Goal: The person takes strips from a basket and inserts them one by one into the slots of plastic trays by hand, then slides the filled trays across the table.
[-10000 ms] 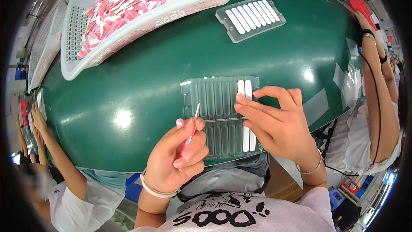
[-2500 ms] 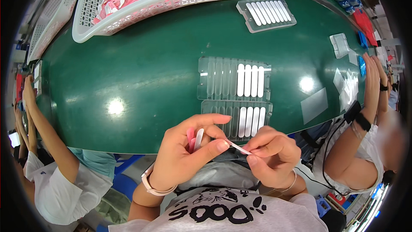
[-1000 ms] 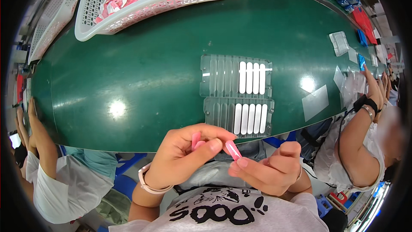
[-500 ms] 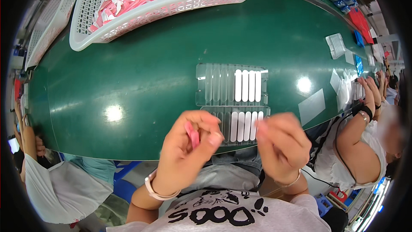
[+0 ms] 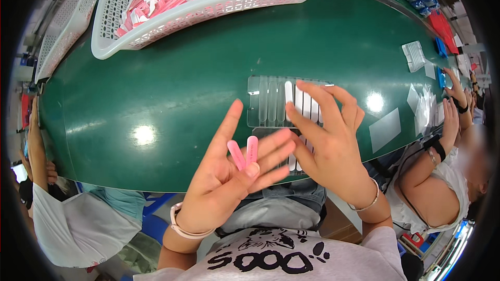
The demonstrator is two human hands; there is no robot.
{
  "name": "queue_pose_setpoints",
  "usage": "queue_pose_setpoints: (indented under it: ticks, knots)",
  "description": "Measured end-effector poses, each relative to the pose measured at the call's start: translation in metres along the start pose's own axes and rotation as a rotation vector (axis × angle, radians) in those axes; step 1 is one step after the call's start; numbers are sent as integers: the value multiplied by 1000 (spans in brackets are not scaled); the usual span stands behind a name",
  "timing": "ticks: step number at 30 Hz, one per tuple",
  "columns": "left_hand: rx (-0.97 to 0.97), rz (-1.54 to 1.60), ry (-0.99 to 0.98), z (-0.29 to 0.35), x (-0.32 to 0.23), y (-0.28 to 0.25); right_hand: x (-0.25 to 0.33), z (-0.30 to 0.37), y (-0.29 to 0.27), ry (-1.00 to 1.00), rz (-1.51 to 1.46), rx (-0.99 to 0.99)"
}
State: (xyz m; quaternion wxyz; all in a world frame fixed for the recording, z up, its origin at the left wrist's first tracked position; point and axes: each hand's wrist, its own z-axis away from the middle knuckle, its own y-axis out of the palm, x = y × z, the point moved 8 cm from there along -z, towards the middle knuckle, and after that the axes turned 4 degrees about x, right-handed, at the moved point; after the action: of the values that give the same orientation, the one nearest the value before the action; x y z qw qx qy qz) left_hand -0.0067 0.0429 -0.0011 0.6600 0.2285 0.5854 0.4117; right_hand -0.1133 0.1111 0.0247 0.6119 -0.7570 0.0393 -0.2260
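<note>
Two short pink nail files (image 5: 252, 149) lie fanned across my left hand (image 5: 221, 184), pinned under its thumb, the other fingers stretched out. My right hand (image 5: 333, 143) reaches over the far clear plastic tray (image 5: 255, 103) with its fingers spread. One fingertip meets the leftmost white nail file (image 5: 289, 92) in that tray's slots. More white files lie to its right, partly under my fingers. The near clear tray (image 5: 260, 136) is mostly covered by both hands, with a few white files (image 5: 292, 164) showing.
A white perforated basket (image 5: 208, 10) heaped with pink and white nail files stands at the far left; another basket (image 5: 67, 26) is beyond. To the right lie a clear tray (image 5: 414, 56), flat sheets (image 5: 385, 129) and plastic wrap (image 5: 426, 112). People sit at both sides.
My right hand has moved up and left onto the far tray, where another white file lies at the row's left. My left hand has opened its fingers, showing two pink files.
</note>
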Motion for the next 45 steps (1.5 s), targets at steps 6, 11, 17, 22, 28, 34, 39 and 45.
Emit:
queue_pose_setpoints:
  ticks: [6,11,17,22,28,34,39,45]
  knots:
    - [-35,-241,-171,4,12,-6,-5,8,-3,22,-36,-50]
    - [31,-358,-235,4,28,-1,-16,10,-17,24,-857,-18]
    - [59,-254,-312,3,41,13,-14,22,-2,18,-1230,157]
    - [-2,-332,-194,0,36,9,-31,34,-2,94,-1286,66]
    - [58,-457,-179,0,34,7,-37,37,2,132,-1373,18]
    - [-25,-355,-186,1,30,5,-40,39,-1,74,-1376,-18]
    - [35,-366,-292,1,32,7,-36,37,-3,32,-1360,-34]
    - [-53,-616,-180,6,26,-1,-31,40,3,138,-1410,-4]
